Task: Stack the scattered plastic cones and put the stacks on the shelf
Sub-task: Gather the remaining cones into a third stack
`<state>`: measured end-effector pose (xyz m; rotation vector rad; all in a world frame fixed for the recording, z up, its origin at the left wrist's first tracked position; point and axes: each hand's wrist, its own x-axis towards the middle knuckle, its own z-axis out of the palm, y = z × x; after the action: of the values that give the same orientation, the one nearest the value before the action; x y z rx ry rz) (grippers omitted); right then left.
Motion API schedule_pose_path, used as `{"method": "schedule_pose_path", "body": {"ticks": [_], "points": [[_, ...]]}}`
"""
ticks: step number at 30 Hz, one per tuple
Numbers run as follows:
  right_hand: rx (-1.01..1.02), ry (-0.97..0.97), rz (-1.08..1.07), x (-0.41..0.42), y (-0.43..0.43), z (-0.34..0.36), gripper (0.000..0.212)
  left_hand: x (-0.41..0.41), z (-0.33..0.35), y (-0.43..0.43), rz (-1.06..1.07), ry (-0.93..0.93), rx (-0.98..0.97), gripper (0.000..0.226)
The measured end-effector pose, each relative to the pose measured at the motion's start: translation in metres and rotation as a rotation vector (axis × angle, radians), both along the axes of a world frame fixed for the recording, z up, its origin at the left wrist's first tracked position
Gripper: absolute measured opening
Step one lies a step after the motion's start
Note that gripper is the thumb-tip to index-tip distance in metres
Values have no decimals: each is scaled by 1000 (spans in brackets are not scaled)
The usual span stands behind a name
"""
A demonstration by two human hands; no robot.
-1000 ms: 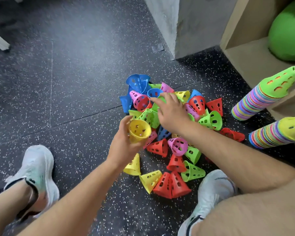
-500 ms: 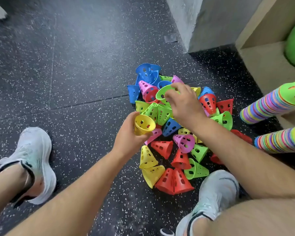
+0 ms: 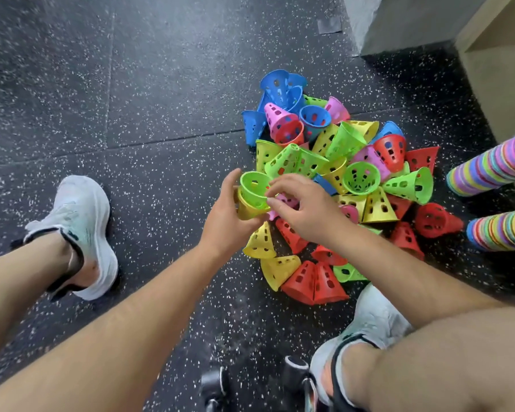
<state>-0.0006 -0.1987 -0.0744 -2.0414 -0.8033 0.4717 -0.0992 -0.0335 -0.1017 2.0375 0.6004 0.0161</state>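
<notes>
A heap of perforated plastic cones [image 3: 339,179] in blue, pink, green, yellow and red lies on the dark speckled floor. My left hand [image 3: 229,221] grips a yellow cone [image 3: 246,211] with its mouth up. A green cone [image 3: 253,188] sits nested inside it. My right hand [image 3: 304,209] pinches the green cone's rim with curled fingers. Two long multicoloured cone stacks [image 3: 491,168] lie at the right edge, the lower stack [image 3: 503,230] just below the first.
A pale wooden shelf unit [image 3: 500,63] stands at the upper right beside a grey concrete pillar [image 3: 399,22]. My white shoes [image 3: 84,227] flank the heap, the right shoe [image 3: 369,325] near its front. Small black wheels [image 3: 217,385] show at the bottom.
My right hand lifted a green cone out of the heap and brought it left into the yellow cone in my left hand. The camera view shifted, hiding the shelf's green ball.
</notes>
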Motion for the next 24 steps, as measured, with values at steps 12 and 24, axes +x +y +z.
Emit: {"method": "schedule_pose_path", "body": {"ticks": [12, 24], "points": [[-238, -283, 379, -44, 3, -38, 13, -62, -26, 31, 42, 164, 135, 78], [-425, -453, 342, -48, 12, -49, 76, -79, -35, 40, 153, 201, 116, 72]]}}
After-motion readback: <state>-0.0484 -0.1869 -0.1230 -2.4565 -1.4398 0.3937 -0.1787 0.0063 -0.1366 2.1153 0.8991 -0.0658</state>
